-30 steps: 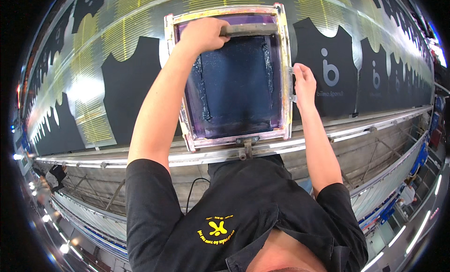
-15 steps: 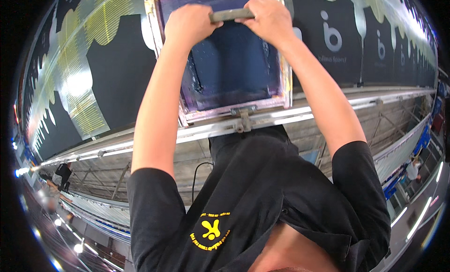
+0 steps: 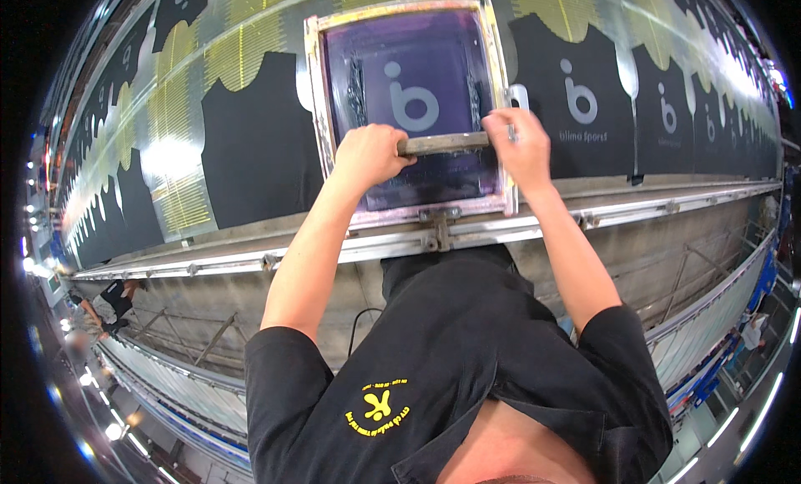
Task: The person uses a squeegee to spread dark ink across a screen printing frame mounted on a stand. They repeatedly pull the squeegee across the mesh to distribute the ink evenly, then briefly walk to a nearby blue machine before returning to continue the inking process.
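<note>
A screen-printing frame (image 3: 316,75) with pale, ink-stained rails lies over dark fabric on the long table. Its purple mesh (image 3: 425,46) has a light rounded emblem showing, with dark ink ridges down both sides. Across the near half of the mesh rests a squeegee (image 3: 446,144) with a grey-brown handle. My left hand (image 3: 367,156) is closed around the handle's left end. My right hand (image 3: 521,150), blurred, is at the handle's right end, above the frame's right rail; whether its fingers still grip the handle cannot be made out.
Black fabric pieces (image 3: 254,142) line the table, several on the right bearing a pale emblem (image 3: 579,96). Yellow-striped strips separate some. A metal rail (image 3: 384,246) with a clamp (image 3: 438,231) runs along the near edge. Behind me are another long table and a person (image 3: 104,309) at lower left.
Both hands and the squeegee have come from the frame's far end toward me. The emblem on the mesh now shows. My right hand has shifted outward along the handle, baring more of it.
</note>
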`<state>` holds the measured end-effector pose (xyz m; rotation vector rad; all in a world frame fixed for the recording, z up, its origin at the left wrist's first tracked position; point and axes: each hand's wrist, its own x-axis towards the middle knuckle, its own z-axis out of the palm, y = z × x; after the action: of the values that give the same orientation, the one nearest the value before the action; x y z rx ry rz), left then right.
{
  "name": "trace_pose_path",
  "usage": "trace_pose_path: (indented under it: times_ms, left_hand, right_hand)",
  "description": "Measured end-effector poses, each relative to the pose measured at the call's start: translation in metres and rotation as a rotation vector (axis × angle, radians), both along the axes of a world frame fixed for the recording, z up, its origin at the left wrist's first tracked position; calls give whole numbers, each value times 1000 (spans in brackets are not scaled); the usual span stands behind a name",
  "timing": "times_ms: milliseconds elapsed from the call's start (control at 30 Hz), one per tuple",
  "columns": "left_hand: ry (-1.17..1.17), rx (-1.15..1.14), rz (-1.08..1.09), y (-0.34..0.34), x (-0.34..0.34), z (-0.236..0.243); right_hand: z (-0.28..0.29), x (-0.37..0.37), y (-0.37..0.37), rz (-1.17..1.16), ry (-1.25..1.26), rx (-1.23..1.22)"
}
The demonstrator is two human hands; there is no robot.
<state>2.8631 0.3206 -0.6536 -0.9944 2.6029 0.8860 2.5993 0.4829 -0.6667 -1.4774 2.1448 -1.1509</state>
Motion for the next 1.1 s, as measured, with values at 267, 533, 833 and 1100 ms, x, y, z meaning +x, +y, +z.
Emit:
trace_pose_path:
  times_ms: [267,533,833,1100]
  left_hand:
    - [111,-127,-36,-166,-56,-10]
    - [343,-78,161,-105,-17,-45]
    - [425,-164,124,122,71,-31]
    - [429,-136,202,105,84,-8]
  right_hand:
    - [-54,-68,-44,-497,-523,323]
    - [-4,-51,-65,-488,-705,301]
    - [-1,-49,-66,-475,-684,214]
    - [-15,-34,-71,-392,-598,-45]
